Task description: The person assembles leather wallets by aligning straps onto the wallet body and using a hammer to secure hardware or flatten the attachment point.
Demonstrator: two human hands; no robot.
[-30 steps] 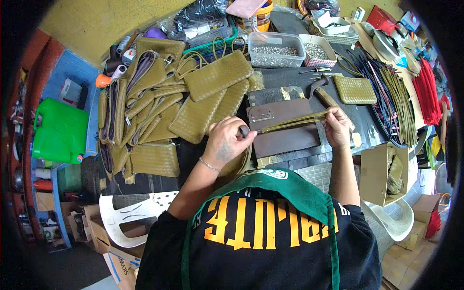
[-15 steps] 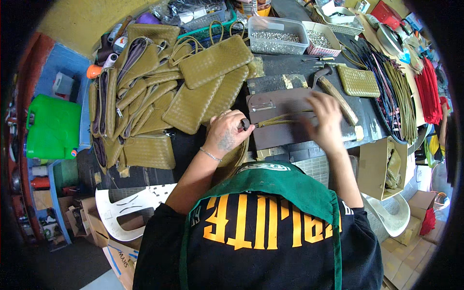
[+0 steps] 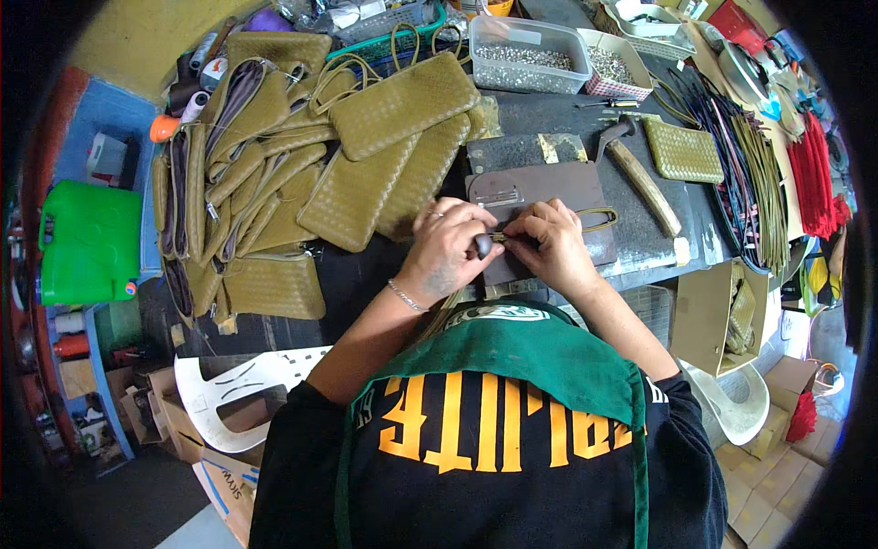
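Olive strap, a thin loop of leather, lies on the brown cutting board in the middle of the worktop, its near end pinched between both hands. Left of it, the heap of woven olive pouches sits untouched. The left hand is closed around a small dark-headed tool, pressing it to the strap's end. The right hand, which a second ago held the strap's far end stretched out to the right, has come in beside the left and now grips the strap just next to the tool, so the work looks to have narrowed to that end. Further right, the wooden-handled hammer lies idle.
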